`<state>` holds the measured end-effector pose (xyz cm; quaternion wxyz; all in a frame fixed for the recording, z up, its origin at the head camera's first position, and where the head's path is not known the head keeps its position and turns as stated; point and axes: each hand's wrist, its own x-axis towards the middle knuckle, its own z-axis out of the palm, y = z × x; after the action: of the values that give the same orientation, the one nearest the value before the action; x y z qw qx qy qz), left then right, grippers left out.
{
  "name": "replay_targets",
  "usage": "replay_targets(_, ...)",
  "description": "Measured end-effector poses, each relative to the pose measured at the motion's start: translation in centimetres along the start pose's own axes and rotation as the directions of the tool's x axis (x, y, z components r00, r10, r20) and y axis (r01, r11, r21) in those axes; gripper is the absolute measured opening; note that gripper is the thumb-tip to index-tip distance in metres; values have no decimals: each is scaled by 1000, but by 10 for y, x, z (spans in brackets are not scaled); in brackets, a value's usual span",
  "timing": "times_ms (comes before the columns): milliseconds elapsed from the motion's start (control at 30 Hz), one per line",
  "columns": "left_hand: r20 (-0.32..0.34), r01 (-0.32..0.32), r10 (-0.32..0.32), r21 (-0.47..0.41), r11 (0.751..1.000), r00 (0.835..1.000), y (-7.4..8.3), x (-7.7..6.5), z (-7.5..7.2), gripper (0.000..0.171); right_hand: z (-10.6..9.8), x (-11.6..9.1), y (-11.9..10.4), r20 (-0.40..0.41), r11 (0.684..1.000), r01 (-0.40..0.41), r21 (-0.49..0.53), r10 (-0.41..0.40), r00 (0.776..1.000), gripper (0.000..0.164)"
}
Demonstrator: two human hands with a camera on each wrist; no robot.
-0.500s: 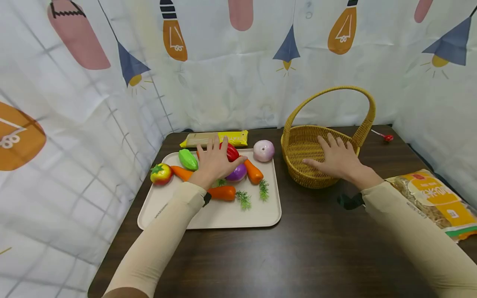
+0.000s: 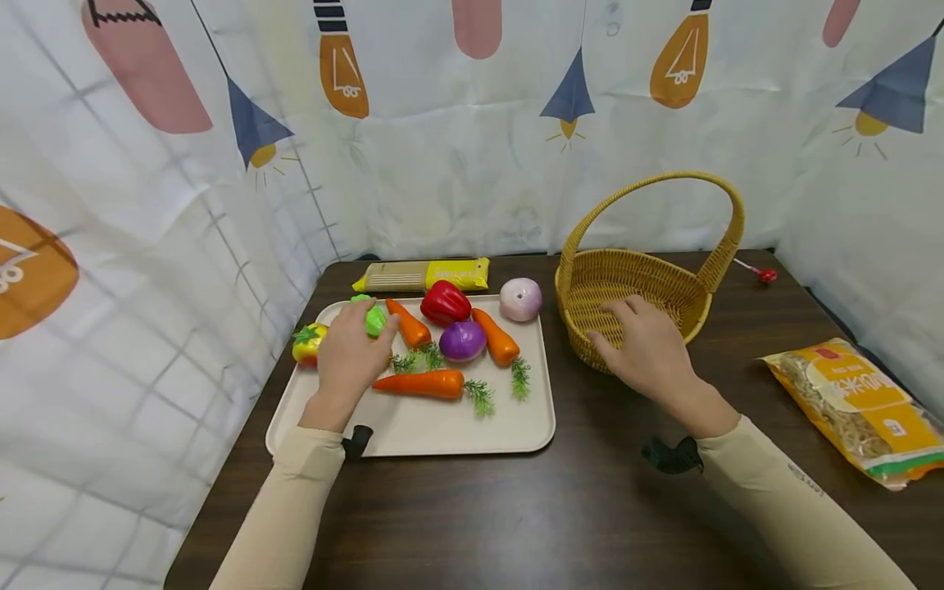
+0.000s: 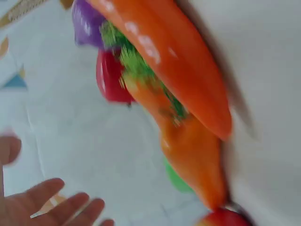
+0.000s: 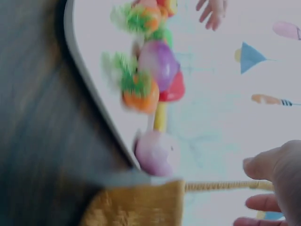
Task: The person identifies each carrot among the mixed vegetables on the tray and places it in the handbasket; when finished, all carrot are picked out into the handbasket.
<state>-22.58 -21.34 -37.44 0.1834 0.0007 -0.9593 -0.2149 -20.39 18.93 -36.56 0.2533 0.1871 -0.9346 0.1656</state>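
Note:
My left hand (image 2: 347, 356) is over the left part of the cream tray (image 2: 472, 430), its thumb and fingers spread with nothing between them. It overlaps the green vegetable (image 2: 374, 318) and a red-and-yellow fruit (image 2: 308, 342) in the head view. Orange carrots (image 2: 431, 383) with leafy tops, a red bell pepper (image 2: 446, 303) and a purple round vegetable (image 2: 463, 341) also lie on the tray. A pale purple onion (image 2: 520, 299) sits at its back right corner. In front of the wicker basket (image 2: 583, 279), my right hand (image 2: 649, 352) hovers with loosely bent fingers, holding nothing.
A yellow noodle packet (image 2: 424, 275) lies behind the tray. On the right of the dark table (image 2: 531, 524) are an orange-and-clear food bag (image 2: 859, 406) and a red lollipop (image 2: 767, 275). A patterned curtain (image 2: 457, 180) encloses the table's back and sides.
My left hand has moved left and toward me, uncovering the pepper and carrots. My right hand has drawn slightly back and left from over the basket, its fingers more bent.

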Motion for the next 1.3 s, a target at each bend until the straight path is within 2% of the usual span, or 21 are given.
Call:
replay_targets(67,-121,23,-31,-65,998,992,-14,-2,-4,50,5,-3,-8,-61,999,21,32,-19,998,38)
replay_targets(167,-232,75,-106,-137,988,967,-33,-3,-10,37,16,-8,-19,-100,995,27,97,-17,995,28)
replay_targets(333,-311,186,-253,-231,955,916,-62,-6,-19,36,36,-13,-33,-78,980,3,201,13,997,19)
replay_targets(400,-311,250,-315,-232,940,897,-74,-9,-22,37,44,-13,-38,-63,973,-9,232,24,998,18)
replay_targets(500,-251,368,-410,-198,909,877,-93,-14,-26,39,55,-12,-45,-37,959,-39,279,51,998,16)
replay_targets(600,-116,486,-505,-156,860,855,-110,-20,-27,42,67,-9,-49,-9,944,-77,320,84,996,17)
replay_targets(667,-31,534,-543,-137,834,839,-119,-22,-27,47,73,-6,-52,0,933,-99,346,106,994,18)
replay_targets(767,106,573,-564,-108,812,819,-128,-24,-29,56,81,-1,-54,6,917,-131,378,140,990,20)
replay_targets(833,192,583,-560,-95,807,806,-132,-25,-30,60,87,2,-56,22,900,-165,404,171,985,21)
replay_targets(933,285,587,-541,-104,803,791,-134,-26,-32,61,96,6,-57,71,864,-234,446,227,971,25)
replay_targets(1033,323,592,-523,-168,788,788,-136,-28,-29,58,104,8,-58,113,824,-302,480,284,952,27)
replay_targets(1133,337,598,-512,-238,766,790,-139,-30,-23,56,110,10,-60,124,786,-338,518,322,939,27)
replay_targets(1200,317,591,-510,-263,763,800,-143,-32,-18,53,113,12,-61,132,764,-352,540,336,932,28)
replay_targets(1300,260,565,-506,-277,777,823,-148,-35,-13,48,119,15,-63,157,733,-375,568,350,923,32)
